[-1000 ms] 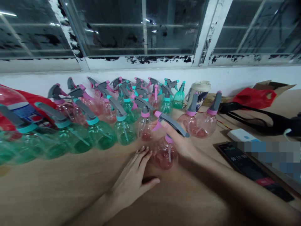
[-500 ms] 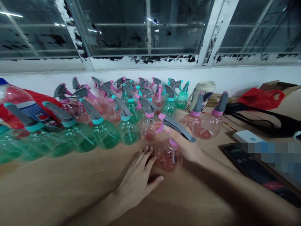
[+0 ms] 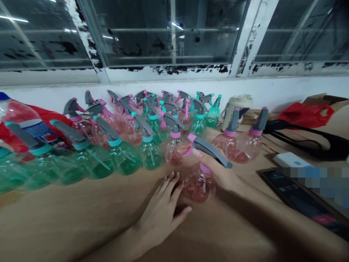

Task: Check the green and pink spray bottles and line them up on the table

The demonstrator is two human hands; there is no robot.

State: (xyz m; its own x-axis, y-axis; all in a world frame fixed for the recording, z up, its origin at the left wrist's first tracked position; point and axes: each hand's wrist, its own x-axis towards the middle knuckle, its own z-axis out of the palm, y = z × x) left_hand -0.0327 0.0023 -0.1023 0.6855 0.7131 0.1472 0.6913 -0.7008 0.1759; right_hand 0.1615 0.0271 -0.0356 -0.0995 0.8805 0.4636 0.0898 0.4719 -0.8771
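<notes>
A round, clear pink spray bottle (image 3: 199,187) with a grey and pink trigger head stands in front of me on the table. My right hand (image 3: 220,169) is wrapped around its neck and trigger head from the right, and some fingers are hidden behind the head. To the left of the bottle, my left hand (image 3: 163,209) lies flat on the tabletop, fingers stretched out and thumb apart. Its fingertips are close to the bottle's base; whether they touch it I cannot tell. Just behind stands another pink spray bottle (image 3: 174,154).
Green spray bottles (image 3: 124,158) line the left, with several more pink and green ones behind. Two pink bottles (image 3: 249,145) stand right, near a lidded cup (image 3: 237,103). A phone (image 3: 289,191), white box (image 3: 291,160), black strap (image 3: 308,140) and red bag (image 3: 305,114) lie further right.
The whole view has shifted very slightly. Both hands and the held spray bottle keep the same position relative to each other.
</notes>
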